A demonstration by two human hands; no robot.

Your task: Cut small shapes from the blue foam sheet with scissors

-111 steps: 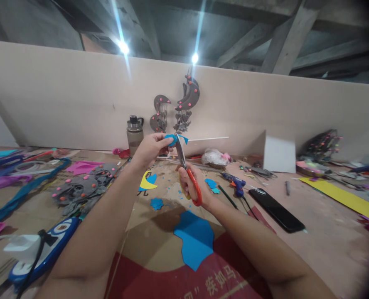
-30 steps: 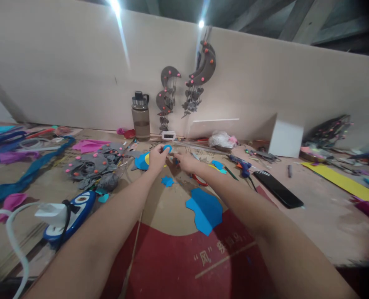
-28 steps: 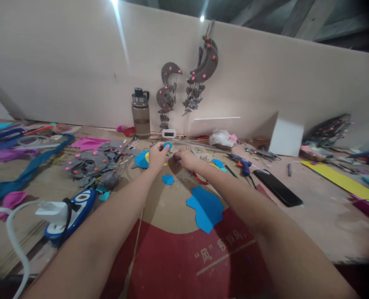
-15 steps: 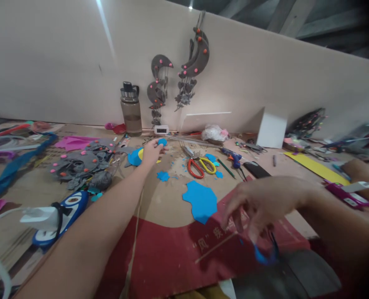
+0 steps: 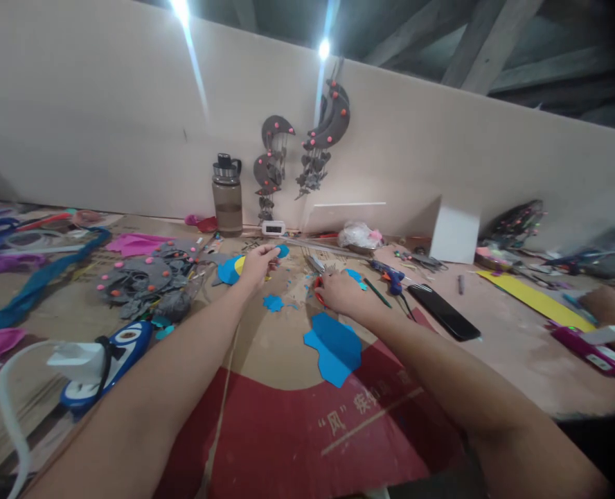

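My left hand pinches a small round blue felt-like piece at its fingertips. Beside that hand lie a larger blue cutout and a yellow piece, partly covered. My right hand is closed over the handles of the scissors. The scissors lie on the cardboard, blades pointing away; one red loop shows and the other handle is hidden. In front of my right hand is a big irregular blue sheet. A small blue scalloped cutout rests between my arms.
A glue gun, a dark green pencil and a black phone lie to the right. Grey felt ornaments and a blue power strip are at left. A water bottle stands by the wall. Another person's hand is far right.
My right hand has moved from the near edge, where a blue scrap hung by its fingers, forward to the scissors. My left hand still holds the round piece. The view has tilted up slightly.
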